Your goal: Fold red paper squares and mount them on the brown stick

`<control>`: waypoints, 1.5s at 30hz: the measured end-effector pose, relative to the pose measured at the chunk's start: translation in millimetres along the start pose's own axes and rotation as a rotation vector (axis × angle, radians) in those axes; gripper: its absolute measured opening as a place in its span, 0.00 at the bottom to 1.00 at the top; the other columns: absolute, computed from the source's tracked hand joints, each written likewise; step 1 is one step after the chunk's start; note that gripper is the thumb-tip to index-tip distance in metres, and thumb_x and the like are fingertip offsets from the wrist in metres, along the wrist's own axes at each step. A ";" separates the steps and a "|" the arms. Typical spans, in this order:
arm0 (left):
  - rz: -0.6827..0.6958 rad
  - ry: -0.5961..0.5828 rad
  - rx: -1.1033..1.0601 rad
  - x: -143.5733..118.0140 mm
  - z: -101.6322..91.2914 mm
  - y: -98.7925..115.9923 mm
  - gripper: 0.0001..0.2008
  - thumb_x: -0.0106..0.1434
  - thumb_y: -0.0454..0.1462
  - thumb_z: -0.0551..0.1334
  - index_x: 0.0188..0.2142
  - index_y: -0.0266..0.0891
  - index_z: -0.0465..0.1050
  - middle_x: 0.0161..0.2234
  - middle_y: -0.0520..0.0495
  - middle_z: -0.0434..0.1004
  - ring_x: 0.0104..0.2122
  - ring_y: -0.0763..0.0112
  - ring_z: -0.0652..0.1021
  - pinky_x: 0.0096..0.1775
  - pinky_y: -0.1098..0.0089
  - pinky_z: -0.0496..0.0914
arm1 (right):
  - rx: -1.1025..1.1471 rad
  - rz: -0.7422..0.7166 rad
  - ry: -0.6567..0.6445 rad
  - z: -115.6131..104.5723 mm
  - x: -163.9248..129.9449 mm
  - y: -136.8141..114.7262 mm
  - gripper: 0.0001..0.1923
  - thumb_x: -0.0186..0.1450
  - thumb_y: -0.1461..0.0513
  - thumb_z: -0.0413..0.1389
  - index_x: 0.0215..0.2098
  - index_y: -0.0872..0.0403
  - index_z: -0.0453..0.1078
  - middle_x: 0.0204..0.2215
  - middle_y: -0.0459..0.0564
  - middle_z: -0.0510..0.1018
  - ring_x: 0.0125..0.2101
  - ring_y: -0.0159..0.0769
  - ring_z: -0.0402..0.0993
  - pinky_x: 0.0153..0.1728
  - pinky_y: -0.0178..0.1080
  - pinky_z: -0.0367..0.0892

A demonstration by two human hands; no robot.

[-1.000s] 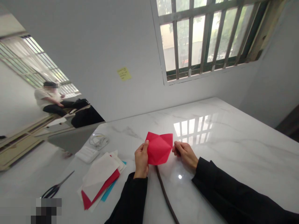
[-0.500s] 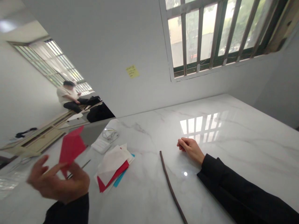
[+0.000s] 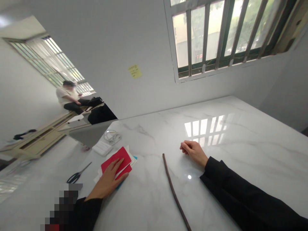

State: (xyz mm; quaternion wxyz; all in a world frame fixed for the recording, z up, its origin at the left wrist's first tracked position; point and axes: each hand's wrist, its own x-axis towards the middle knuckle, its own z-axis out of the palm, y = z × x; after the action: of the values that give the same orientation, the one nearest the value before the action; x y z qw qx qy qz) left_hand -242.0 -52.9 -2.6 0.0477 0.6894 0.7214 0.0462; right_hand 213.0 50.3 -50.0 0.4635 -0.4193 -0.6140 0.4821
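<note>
My left hand (image 3: 113, 175) lies with its fingers spread over a red sheet of paper (image 3: 122, 156), which rests on top of a small stack of white, red and blue paper. My right hand (image 3: 193, 153) rests on the marble-patterned tabletop as a loose fist, thumb against the bent fingers, with nothing showing in it. Between the two hands is a long, thin brown stick (image 3: 173, 191), lying apart from both. Left of the paper stack are dark-handled scissors (image 3: 78, 175), blades pointing away from me.
Behind the stack are a white box-like device (image 3: 102, 148) and a coiled white cable (image 3: 112, 137). A wall with a yellow sticky note (image 3: 135, 71) and a barred window borders the table (image 3: 149, 199). Another person (image 3: 69, 96) sits far off at the left.
My left hand has moved right and down from beside the stack, laying the red paper on top. The scissors have come into fuller view. My right hand stays in place.
</note>
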 end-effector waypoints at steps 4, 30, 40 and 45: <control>0.059 0.014 0.048 7.2 -12.8 3.0 0.35 0.67 0.53 0.56 0.69 0.41 0.67 0.67 0.36 0.71 0.65 0.47 0.73 0.66 0.49 0.66 | 0.005 -0.007 0.001 -0.5 0.9 -0.7 0.22 0.72 0.49 0.54 0.29 0.54 0.77 0.22 0.48 0.77 0.25 0.35 0.71 0.31 0.37 0.66; 0.759 0.744 -0.075 36.8 3.4 229.4 0.19 0.75 0.33 0.54 0.55 0.47 0.80 0.55 0.51 0.84 0.61 0.60 0.79 0.73 0.49 0.54 | 0.768 0.330 -0.359 -6.3 -11.3 -37.3 0.37 0.68 0.33 0.51 0.52 0.53 0.78 0.47 0.60 0.85 0.45 0.50 0.84 0.41 0.47 0.80; 0.616 0.698 -0.220 64.1 31.6 262.1 0.31 0.68 0.31 0.62 0.70 0.45 0.66 0.71 0.38 0.65 0.72 0.50 0.63 0.71 0.45 0.57 | 0.606 0.150 0.084 -47.9 14.1 -35.4 0.29 0.54 0.58 0.75 0.51 0.54 0.76 0.53 0.57 0.83 0.51 0.51 0.82 0.54 0.50 0.79; 0.312 0.718 -0.337 76.6 31.6 232.9 0.27 0.67 0.35 0.63 0.66 0.45 0.69 0.68 0.37 0.66 0.67 0.50 0.68 0.68 0.48 0.63 | 0.275 -0.022 0.553 -124.9 41.5 1.2 0.29 0.54 0.54 0.72 0.50 0.55 0.73 0.49 0.58 0.84 0.49 0.52 0.82 0.52 0.53 0.78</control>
State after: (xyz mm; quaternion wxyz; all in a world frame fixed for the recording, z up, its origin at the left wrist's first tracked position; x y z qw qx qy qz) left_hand -10.6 34.1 -3.4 -0.1019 0.7130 0.5614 0.4074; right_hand 325.6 115.7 -31.1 0.6707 -0.4614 -0.3977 0.4232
